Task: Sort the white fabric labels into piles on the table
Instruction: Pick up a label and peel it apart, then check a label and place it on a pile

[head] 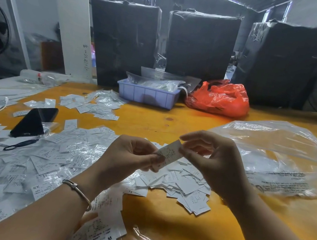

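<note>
A single white label (169, 154) is pinched at its lower end between thumb and fingers of the left hand (127, 154), while its upper end is nipped by the curled fingertips of the right hand (209, 159). It is held tilted and raised, probably so that the printed size can be read before a pile is chosen.

Directly beneath the held label lies a loose heap of labels (184, 186) on the orange table (178, 226). Left of the held label a far larger spread (22, 160) is seen, mixed with clear film; markings "SX" and "M" can be read there. A black phone (33, 120) lies beyond that spread, with a second scatter (93, 103) further back. Right of the held label a crumpled clear plastic bag (276, 155) rests.

Behind the held label a lilac tray (147, 95) and a red plastic bag (219, 98) are set against three black-wrapped bales (201, 43). Fans stand at both edges of the view.
</note>
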